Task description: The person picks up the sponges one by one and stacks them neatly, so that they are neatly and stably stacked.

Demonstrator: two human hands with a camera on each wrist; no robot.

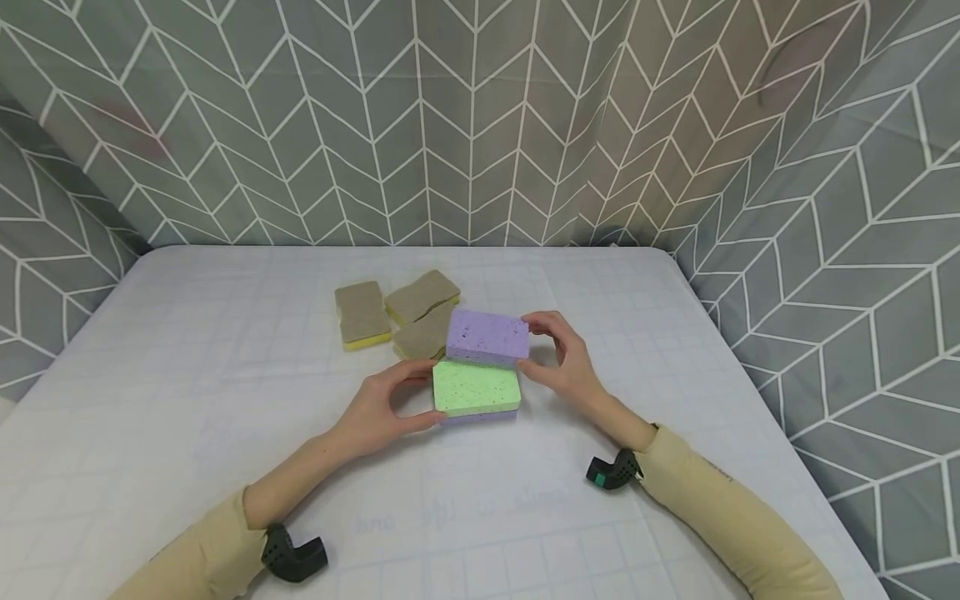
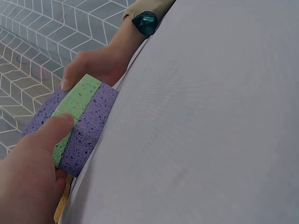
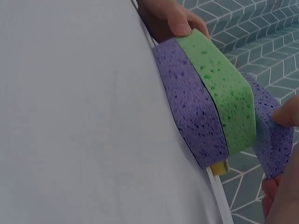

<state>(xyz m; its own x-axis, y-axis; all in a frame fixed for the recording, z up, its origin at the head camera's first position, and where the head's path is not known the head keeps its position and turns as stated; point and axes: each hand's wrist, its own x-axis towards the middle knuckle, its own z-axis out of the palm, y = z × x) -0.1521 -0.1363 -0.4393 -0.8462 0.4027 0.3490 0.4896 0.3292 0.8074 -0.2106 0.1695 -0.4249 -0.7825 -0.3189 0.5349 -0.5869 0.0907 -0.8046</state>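
A light green sponge (image 1: 476,387) lies flat on top of a purple sponge (image 2: 88,133), whose edge shows beneath it. My left hand (image 1: 380,410) holds the green sponge by its left end, its thumb at the near corner and its fingers at the far one. In my right hand (image 1: 564,360) is a second purple sponge (image 1: 487,335), pinched at its right end between thumb and fingers. That sponge is just behind the green one and higher than the table; the right wrist view shows it beyond the green sponge's far side.
Behind the left hand are a grey-brown and yellow sponge (image 1: 363,312) and two more like it, a far one (image 1: 422,295) and a nearer one (image 1: 424,332) partly covered by the raised purple sponge. The white-covered table (image 1: 187,358) meets patterned curtains (image 1: 450,125) at the back.
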